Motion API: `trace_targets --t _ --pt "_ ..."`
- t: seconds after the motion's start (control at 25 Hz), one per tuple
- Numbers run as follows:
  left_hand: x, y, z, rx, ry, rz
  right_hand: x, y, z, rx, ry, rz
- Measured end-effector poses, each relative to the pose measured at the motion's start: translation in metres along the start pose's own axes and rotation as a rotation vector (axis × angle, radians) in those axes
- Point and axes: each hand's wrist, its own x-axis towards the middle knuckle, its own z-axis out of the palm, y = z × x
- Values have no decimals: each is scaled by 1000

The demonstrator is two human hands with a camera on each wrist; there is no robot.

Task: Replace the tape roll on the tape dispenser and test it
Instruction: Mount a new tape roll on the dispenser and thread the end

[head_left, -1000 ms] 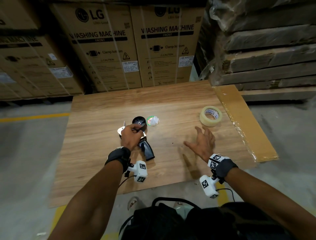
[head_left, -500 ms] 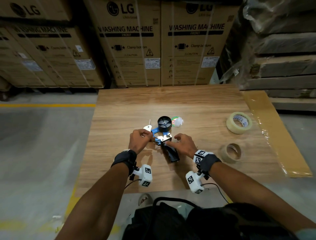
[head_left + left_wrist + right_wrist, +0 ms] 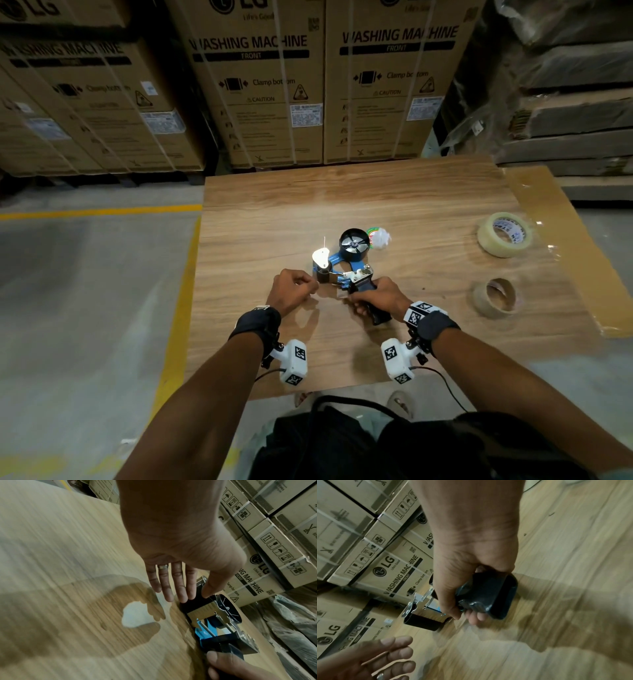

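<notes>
- My right hand (image 3: 373, 297) grasps the tape dispenser (image 3: 346, 263) handle; my left hand (image 3: 291, 289), fingers straight, touches its black roller (image 3: 192, 601).
- The new tape roll (image 3: 504, 234) lies far right of my right hand, the empty core (image 3: 495, 297) nearer, both by the board (image 3: 274, 212) edge.
- Cartons (image 3: 260, 85) stand beyond the board.

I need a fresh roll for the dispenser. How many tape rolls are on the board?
2: a full clear roll at the far right, and a nearly spent cardboard core nearer, also right. None visible elsewhere.
</notes>
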Motion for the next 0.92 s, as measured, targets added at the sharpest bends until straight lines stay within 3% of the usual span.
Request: trace_targets --t 0.36,0.52,0.64,0.92 --pt "8 -2 -19 -122 -68 -38 -17 -12 21 141 58 -45" --pt "11 4 -19 -247 13 -146 -35 -33 25 235 134 -75" --pt "16 22 -17 -435 38 -218 -51 -62 19 295 177 -141" --pt "14 104 -15 -745 -44 -115 -93 -124 -12 353 203 -254"
